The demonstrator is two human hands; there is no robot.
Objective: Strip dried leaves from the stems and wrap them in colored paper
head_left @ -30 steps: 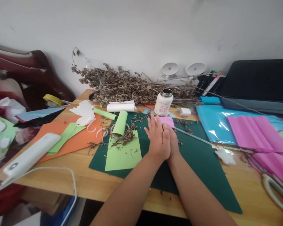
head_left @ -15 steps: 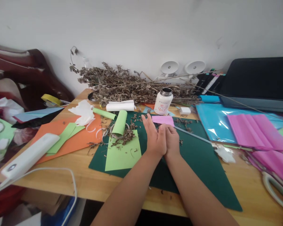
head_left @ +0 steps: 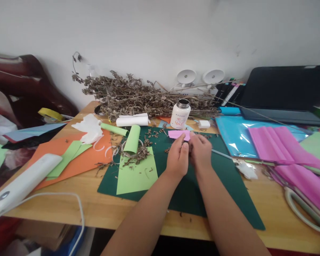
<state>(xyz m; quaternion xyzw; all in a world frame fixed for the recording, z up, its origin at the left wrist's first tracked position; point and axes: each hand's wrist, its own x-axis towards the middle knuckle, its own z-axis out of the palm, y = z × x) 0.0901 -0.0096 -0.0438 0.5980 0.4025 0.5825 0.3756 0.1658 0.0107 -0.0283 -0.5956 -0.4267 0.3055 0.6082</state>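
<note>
My left hand (head_left: 177, 156) and my right hand (head_left: 201, 151) are raised together over the dark green sheet (head_left: 223, 181), fingers curled toward each other. Their fingertips pinch something small that I cannot make out. Just beyond the fingers lies a small pink paper (head_left: 178, 134). Dried leaf crumbs are scattered on the green sheet around the hands.
A light green sheet (head_left: 136, 174) and a green paper roll (head_left: 132, 139) lie left of the hands. A white bottle (head_left: 180, 114), a white roll (head_left: 132, 121) and a heap of dried stems (head_left: 138, 96) sit behind. Pink sheets (head_left: 282, 145) and scissors (head_left: 306, 206) are right; orange paper (head_left: 77, 160) and a white device (head_left: 23, 181) left.
Both hands lifted off the green sheet, where they lay flat and pressed together, and curled their fingers into a pinch. The view shifted slightly to the right.
</note>
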